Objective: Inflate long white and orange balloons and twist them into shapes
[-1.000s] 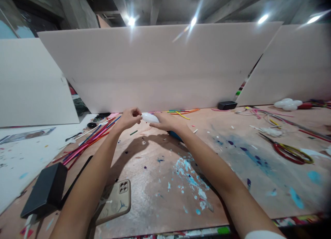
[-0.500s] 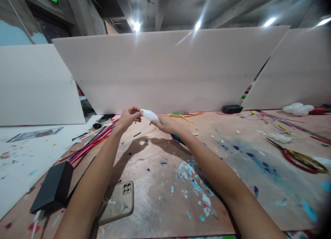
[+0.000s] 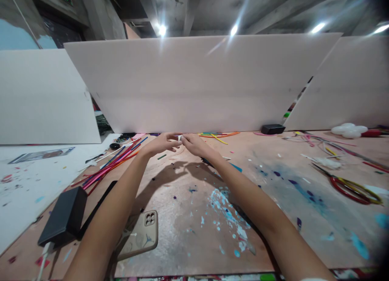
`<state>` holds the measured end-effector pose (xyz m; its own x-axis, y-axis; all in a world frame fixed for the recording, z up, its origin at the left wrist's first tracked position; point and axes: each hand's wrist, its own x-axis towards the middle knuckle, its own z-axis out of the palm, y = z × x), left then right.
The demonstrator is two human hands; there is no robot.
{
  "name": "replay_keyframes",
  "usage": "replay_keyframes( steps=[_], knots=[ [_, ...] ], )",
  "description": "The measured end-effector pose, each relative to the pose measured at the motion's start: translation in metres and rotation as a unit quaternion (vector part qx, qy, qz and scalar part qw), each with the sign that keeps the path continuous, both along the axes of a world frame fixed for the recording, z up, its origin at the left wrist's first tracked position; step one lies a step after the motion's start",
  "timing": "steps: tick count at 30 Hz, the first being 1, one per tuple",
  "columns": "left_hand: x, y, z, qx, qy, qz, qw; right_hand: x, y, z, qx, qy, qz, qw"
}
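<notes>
Both my arms reach forward over the paint-stained wooden table (image 3: 194, 228). My left hand (image 3: 162, 143) and my right hand (image 3: 196, 145) meet at the fingertips above the far middle of the table. Between the pinched fingers only a tiny white bit of a white balloon (image 3: 180, 137) shows; the rest is hidden. Both hands have their fingers closed on it. Beneath the right wrist a blue object (image 3: 235, 167) lies on the table.
Coloured long balloons (image 3: 112, 161) lie at the left, a phone (image 3: 140, 235) and a black box (image 3: 63, 216) near the front left. Red-handled scissors (image 3: 352, 188) lie at the right, white balloons (image 3: 348, 130) far right. White boards (image 3: 194, 82) stand behind.
The inflated white balloon seen between my hands earlier has shrunk to a small white bit. My hands have come closer together, fingertips nearly touching.
</notes>
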<state>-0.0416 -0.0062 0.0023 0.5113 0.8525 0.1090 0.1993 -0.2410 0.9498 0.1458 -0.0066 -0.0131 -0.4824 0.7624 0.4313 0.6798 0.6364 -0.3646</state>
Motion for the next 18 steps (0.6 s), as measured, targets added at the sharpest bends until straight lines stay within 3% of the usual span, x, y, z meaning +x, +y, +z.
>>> replay_keyframes(
  steps=[3,6,9,11,14,18],
  knots=[
    [0.007,-0.005,0.004,0.015,-0.007,0.023,1.0,0.0,-0.003,0.006,-0.012,-0.01,-0.006,1.0],
    [0.003,-0.005,0.013,-0.009,-0.123,0.038,0.992,0.006,0.005,0.011,-0.032,-0.034,-0.017,0.999],
    [-0.016,-0.003,0.026,-0.024,-0.311,0.13,0.941,0.018,0.026,0.012,-0.085,-0.083,-0.044,0.992],
    [-0.031,-0.001,0.031,-0.023,-0.384,0.185,0.904,0.026,0.041,0.007,-0.136,-0.131,-0.068,0.98],
    [-0.043,0.003,0.03,-0.03,-0.367,0.168,0.914,0.028,0.055,-0.011,-0.198,-0.201,-0.095,0.955],
    [-0.032,0.011,0.016,-0.016,-0.317,0.146,0.937,0.016,0.053,-0.021,-0.221,-0.228,-0.089,0.944]
  ],
)
